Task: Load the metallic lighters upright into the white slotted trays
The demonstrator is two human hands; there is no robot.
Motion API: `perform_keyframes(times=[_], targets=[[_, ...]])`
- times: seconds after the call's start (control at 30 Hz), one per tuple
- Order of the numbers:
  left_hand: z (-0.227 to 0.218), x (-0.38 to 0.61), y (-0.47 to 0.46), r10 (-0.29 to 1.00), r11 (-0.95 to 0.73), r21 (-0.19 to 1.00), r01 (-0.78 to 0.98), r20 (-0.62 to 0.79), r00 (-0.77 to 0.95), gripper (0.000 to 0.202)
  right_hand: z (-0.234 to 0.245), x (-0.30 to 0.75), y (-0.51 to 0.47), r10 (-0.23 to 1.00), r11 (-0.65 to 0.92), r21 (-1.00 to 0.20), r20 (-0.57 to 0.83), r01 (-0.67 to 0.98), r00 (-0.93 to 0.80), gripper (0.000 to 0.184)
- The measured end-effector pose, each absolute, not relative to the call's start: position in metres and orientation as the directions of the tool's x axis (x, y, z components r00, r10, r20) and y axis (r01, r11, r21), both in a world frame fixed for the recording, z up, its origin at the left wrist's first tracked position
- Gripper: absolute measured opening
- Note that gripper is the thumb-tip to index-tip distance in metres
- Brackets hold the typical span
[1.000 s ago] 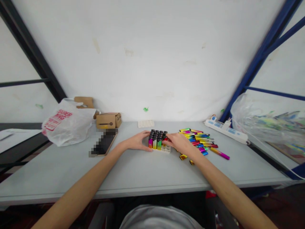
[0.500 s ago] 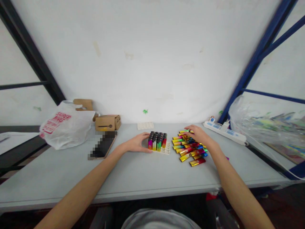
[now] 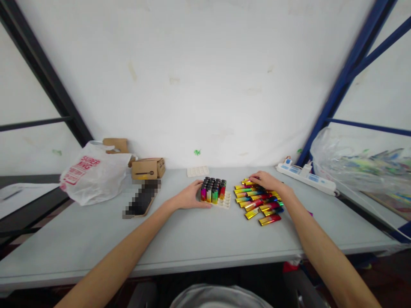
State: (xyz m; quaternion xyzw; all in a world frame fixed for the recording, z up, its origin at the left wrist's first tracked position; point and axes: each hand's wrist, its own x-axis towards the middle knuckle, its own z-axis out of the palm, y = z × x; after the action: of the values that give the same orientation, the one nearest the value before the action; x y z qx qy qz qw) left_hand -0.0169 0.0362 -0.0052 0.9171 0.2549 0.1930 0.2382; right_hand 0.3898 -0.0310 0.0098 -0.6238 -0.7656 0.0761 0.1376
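Right of the desk's (image 3: 192, 239) middle, well back from its near edge, my right hand (image 3: 263, 180) rests with fingers bent down over the far end of a heap of foil-bright lighters (image 3: 253, 205); I can't tell whether they have closed on one. Those lighters should be light and stiff, their slim bodies glossy enough to slip, so I'd pinch one across its flat sides near the middle rather than at its ends. My left hand (image 3: 190, 197) curves wide around the left end of a pale moulded tray (image 3: 227, 199) at mid-desk, thumb along its near side. It looks thin and slightly springy, best steadied by the rim. Upright lighters (image 3: 215, 196) fill most of it, shiny purple, yellow, green and red below black tops; its right end is bare and dimpled. Farther out, a spare tray (image 3: 198, 171) of similar pale stuff lies by the desk's far edge. Toward the far left corner sit a stiff cardboard box (image 3: 145, 170), a crinkled plastic bag (image 3: 99, 177) and a flat dark phone (image 3: 145, 200), partly blurred; toward the far right corner, a hard white power strip (image 3: 308, 179).
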Motion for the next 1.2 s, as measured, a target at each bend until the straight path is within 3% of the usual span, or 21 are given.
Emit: perform_keyframes(times=[0.23, 0.53, 0.7, 0.97, 1.1, 1.2], targets=[[-0.005, -0.015, 0.039, 0.540, -0.784, 0.509, 0.355, 0.279, 0.794, 0.087, 0.017, 0.383, -0.042, 0.954, 0.245, -0.305, 0.244, 0.920, -0.173, 0.038], [-0.007, -0.019, 0.046, 0.558, -0.783, 0.488, 0.386, 0.274, 0.783, 0.090, 0.013, 0.376, -0.047, 0.958, 0.177, -0.356, 0.277, 0.918, -0.077, 0.041], [-0.009, -0.018, 0.044, 0.578, -0.772, 0.496, 0.398, 0.287, 0.764, 0.090, 0.012, 0.371, -0.051, 0.921, 0.189, -0.466, 0.390, 0.864, 0.009, 0.039], [-0.004, -0.016, 0.041, 0.594, -0.761, 0.499, 0.416, 0.277, 0.755, 0.086, 0.018, 0.336, -0.046, 0.881, 0.346, -0.804, 0.456, 0.484, 0.126, 0.049], [-0.003, -0.015, 0.041, 0.609, -0.753, 0.499, 0.429, 0.280, 0.742, 0.081, 0.018, 0.308, -0.045, 0.902, 0.327, -0.918, 0.374, 0.225, 0.216, 0.051], [-0.003, -0.014, 0.041, 0.612, -0.753, 0.498, 0.431, 0.286, 0.737, 0.079, 0.016, 0.289, -0.049, 0.947, 0.272, -0.961, 0.276, 0.047, 0.163, 0.052]])
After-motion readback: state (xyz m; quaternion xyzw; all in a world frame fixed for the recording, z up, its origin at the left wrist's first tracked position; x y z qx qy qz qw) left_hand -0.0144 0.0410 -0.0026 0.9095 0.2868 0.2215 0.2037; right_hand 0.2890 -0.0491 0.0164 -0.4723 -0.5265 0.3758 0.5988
